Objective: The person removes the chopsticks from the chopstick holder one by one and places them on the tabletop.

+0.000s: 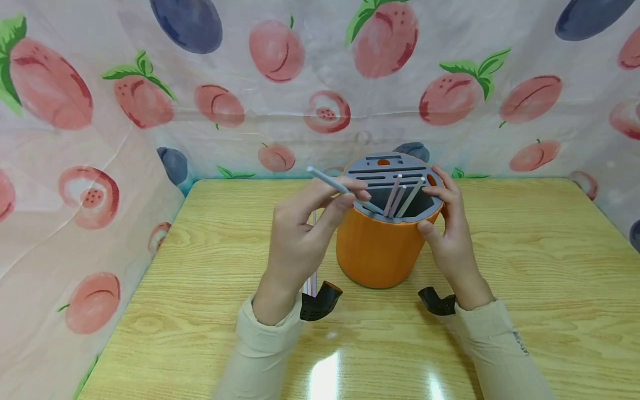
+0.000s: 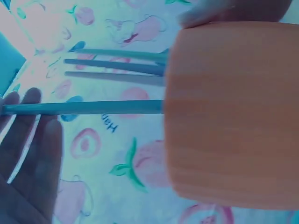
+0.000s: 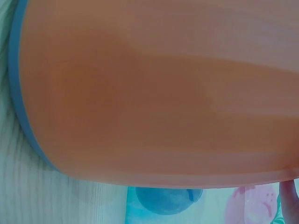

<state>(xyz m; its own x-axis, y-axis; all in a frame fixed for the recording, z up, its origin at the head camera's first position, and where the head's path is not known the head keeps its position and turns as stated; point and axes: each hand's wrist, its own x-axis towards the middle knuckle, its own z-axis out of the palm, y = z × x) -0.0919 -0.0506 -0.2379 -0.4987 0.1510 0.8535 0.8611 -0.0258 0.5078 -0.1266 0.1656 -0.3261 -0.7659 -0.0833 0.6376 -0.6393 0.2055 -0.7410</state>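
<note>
My left hand (image 1: 302, 233) pinches a light blue chopstick (image 1: 325, 179) between thumb and fingers. The chopstick slants down to the right, its lower end inside the opening of an orange knife-block-style holder (image 1: 377, 250) with a grey slotted top (image 1: 360, 165). Two pinkish chopsticks (image 1: 393, 195) and a pale green chopstick (image 1: 411, 195) lean in the same opening. In the left wrist view the blue chopstick (image 2: 103, 108) runs across my fingers to the holder's rim. My right hand (image 1: 452, 239) grips the holder's right side at the rim, thumb in front and fingers over the top edge.
More pastel chopsticks (image 1: 313, 282) lie on the wooden table (image 1: 220, 266), partly hidden behind my left wrist. A black wrist-camera mount sits by each cuff. Fruit-patterned cloth (image 1: 280, 122) hangs behind the table and along its left side.
</note>
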